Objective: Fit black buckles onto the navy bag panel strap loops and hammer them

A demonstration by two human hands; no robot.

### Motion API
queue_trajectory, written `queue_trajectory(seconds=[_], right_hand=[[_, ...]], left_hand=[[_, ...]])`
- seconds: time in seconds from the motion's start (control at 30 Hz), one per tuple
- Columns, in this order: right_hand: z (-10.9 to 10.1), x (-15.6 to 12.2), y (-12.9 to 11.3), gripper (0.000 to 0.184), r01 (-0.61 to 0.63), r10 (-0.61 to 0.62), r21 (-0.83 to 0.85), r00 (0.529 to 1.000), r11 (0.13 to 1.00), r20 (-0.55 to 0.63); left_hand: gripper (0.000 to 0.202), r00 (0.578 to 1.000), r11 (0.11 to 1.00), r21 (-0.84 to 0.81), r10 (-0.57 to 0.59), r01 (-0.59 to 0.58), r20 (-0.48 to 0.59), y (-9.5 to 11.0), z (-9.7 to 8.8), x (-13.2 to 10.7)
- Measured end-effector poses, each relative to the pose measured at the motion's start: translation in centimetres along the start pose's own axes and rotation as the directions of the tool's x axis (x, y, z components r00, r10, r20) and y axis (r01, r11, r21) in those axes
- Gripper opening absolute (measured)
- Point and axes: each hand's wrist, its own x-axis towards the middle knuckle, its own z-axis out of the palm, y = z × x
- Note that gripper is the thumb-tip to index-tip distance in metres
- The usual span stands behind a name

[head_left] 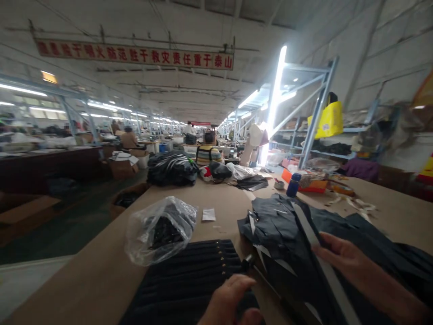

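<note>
My right hand (345, 257) grips the edge of a long pale flat strip (306, 225) that lies slantwise over a pile of dark fabric pieces (277, 216). My left hand (230, 298) is at the bottom middle, above dark fabric strips (189, 266) laid side by side with small gold-coloured metal bits along their ends. Its thumb and fingers are apart, with nothing visible between them. Just beyond it, a thin rod with a black end (248, 262) sticks out between the strips and the pile; its kind is unclear.
A clear plastic bag (162, 230) with dark pieces stands on the brown table (101, 266), left of a small white paper (209, 214). Farther back are a black bundle (173, 168), a blue cylinder (293, 185) and an orange tray (314, 186). A person in stripes (208, 154) sits beyond.
</note>
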Motion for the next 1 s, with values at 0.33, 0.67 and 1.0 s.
queue_trajectory(seconds=[0.33, 0.67, 1.0], right_hand=[[15.2, -3.4, -4.6, 0.036, 0.33, -0.37, 0.175, 0.873, 0.928, 0.319], [9.5, -1.2, -8.2, 0.017, 0.817, -0.655, -0.273, 0.572, 0.508, 0.494], [5.6, -1.7, -12.7, 0.019, 0.823, -0.652, -0.498, 0.539, 0.273, 0.533]], left_hand=[[0.039, 0.925, 0.826, -0.535, -0.326, 0.179, -0.195, 2.7, -0.4, 1.6], [0.026, 0.891, 0.687, -0.612, -0.449, 0.391, 0.064, 7.0, -5.7, -0.1], [0.032, 0.96, 0.682, 0.725, 0.254, -0.094, -0.114, 12.3, -10.3, -0.2]])
